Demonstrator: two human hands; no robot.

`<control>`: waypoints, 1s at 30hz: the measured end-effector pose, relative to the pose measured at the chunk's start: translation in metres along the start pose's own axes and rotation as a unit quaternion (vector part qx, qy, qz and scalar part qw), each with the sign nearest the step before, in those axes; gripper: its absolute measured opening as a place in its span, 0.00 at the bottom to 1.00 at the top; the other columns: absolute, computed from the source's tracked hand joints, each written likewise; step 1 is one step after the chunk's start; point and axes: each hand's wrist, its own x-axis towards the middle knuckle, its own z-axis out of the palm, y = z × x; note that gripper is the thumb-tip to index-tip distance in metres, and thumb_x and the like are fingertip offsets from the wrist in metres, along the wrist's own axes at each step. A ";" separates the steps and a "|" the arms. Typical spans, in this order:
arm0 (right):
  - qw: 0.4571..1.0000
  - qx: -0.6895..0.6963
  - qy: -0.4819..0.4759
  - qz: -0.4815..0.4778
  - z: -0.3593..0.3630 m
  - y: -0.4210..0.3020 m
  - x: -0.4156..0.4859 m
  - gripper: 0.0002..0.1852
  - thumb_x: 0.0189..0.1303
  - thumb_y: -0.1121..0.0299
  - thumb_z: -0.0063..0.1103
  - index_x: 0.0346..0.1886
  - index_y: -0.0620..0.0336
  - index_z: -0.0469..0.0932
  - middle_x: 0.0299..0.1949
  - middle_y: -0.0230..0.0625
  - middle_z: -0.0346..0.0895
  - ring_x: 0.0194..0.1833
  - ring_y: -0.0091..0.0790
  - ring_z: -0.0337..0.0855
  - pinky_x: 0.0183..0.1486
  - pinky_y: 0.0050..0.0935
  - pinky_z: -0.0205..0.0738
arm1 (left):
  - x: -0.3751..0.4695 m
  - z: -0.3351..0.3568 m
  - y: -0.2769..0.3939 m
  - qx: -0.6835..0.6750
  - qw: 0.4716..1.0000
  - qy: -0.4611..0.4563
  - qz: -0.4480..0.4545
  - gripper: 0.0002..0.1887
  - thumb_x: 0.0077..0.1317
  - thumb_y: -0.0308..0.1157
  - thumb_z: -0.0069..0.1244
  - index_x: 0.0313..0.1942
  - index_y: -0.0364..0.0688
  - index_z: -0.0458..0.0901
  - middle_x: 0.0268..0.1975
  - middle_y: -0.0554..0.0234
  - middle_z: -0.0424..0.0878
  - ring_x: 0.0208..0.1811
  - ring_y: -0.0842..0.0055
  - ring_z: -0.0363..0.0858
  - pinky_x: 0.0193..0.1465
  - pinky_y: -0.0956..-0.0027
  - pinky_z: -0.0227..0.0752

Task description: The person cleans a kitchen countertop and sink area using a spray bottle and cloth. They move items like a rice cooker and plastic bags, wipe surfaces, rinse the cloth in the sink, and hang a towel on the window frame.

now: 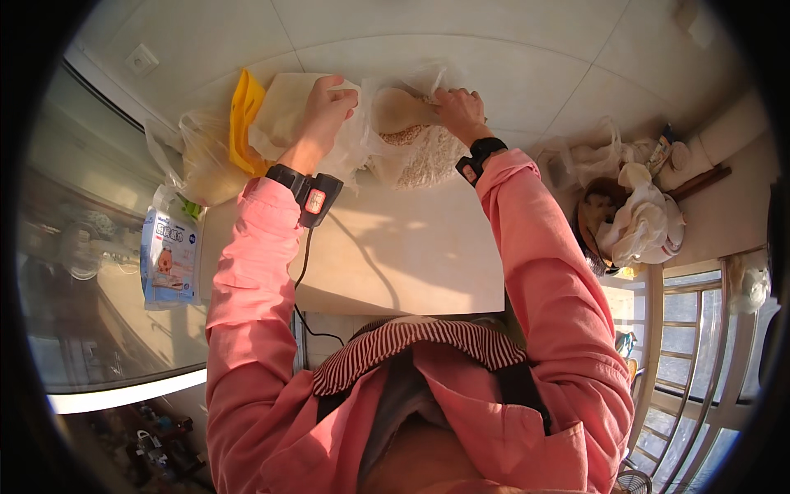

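My right hand [460,111] grips the handle of a scoop or ladle [398,111], whose broad round bowl lies over reddish-brown grains. The grains sit in a clear plastic bag [426,160] at the back of the pale tabletop [407,247]. To the left, my left hand [333,108] is raised with curled fingers at the edge of a whitish bag [284,102]; its fingers seem to pinch the thin plastic, though the grip is not clear. A yellow strap or handle [244,123] rises beside that whitish bag.
A clear bag with pale contents [213,167] and a blue-and-white printed package [170,253] are at the left, by a glass pane. Along the right side stand a pot-like container [595,216] with crumpled white plastic [639,216] and further bags. A tiled wall rises behind.
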 end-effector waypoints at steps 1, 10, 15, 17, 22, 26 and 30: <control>1.000 0.020 0.013 0.000 0.001 0.003 -0.002 0.06 0.58 0.68 0.61 0.37 0.56 0.79 0.37 0.38 0.83 0.46 0.47 0.82 0.51 0.42 0.72 | -0.010 0.002 0.000 0.035 0.999 0.014 0.025 0.26 0.64 0.24 0.52 0.63 0.34 0.66 0.54 0.54 0.78 0.51 0.73 0.77 0.52 0.71 0.72; 0.947 0.287 0.133 0.059 -0.076 0.063 -0.071 0.12 0.56 0.69 0.67 0.44 0.59 0.82 0.41 0.39 0.84 0.41 0.42 0.83 0.43 0.38 0.78 | -0.127 0.032 -0.021 0.093 0.979 0.006 0.183 0.16 0.67 0.21 0.50 0.55 0.39 0.73 0.55 0.65 0.76 0.55 0.78 0.73 0.52 0.76 0.69; 0.928 0.333 0.103 0.130 -0.144 0.085 -0.185 0.12 0.61 0.71 0.64 0.47 0.62 0.81 0.39 0.36 0.84 0.38 0.29 0.83 0.43 0.28 0.77 | -0.176 0.051 -0.056 0.083 0.992 -0.061 0.076 0.14 0.69 0.21 0.49 0.54 0.37 0.74 0.50 0.64 0.77 0.51 0.77 0.75 0.50 0.72 0.72; 0.908 0.372 0.120 0.153 -0.145 0.089 -0.238 0.13 0.60 0.69 0.65 0.47 0.63 0.81 0.39 0.37 0.84 0.38 0.28 0.83 0.44 0.28 0.77 | -0.186 0.062 -0.069 0.056 0.996 -0.051 0.036 0.14 0.69 0.21 0.50 0.54 0.38 0.75 0.51 0.64 0.76 0.53 0.76 0.74 0.58 0.69 0.70; 0.836 0.342 0.140 0.405 -0.104 0.113 -0.347 0.14 0.57 0.70 0.66 0.46 0.63 0.82 0.38 0.34 0.83 0.39 0.27 0.82 0.44 0.28 0.77 | -0.198 0.089 -0.082 0.007 0.999 -0.034 -0.016 0.12 0.70 0.26 0.51 0.53 0.40 0.76 0.52 0.67 0.78 0.53 0.78 0.75 0.57 0.72 0.67; 0.771 0.260 0.289 0.505 -0.097 0.184 -0.406 0.19 0.55 0.69 0.67 0.50 0.61 0.81 0.40 0.37 0.81 0.39 0.30 0.81 0.43 0.30 0.76 | -0.198 0.111 -0.077 0.022 0.998 -0.066 0.007 0.12 0.69 0.28 0.53 0.52 0.42 0.77 0.49 0.70 0.79 0.48 0.84 0.75 0.49 0.75 0.66; 0.817 0.082 0.295 0.489 -0.127 0.279 -0.398 0.46 0.46 0.55 0.75 0.71 0.44 0.63 0.65 0.56 0.63 0.62 0.59 0.66 0.58 0.55 0.67 | -0.200 0.136 -0.065 0.039 0.995 -0.089 0.011 0.11 0.71 0.29 0.51 0.52 0.39 0.76 0.48 0.69 0.78 0.50 0.80 0.74 0.56 0.72 0.66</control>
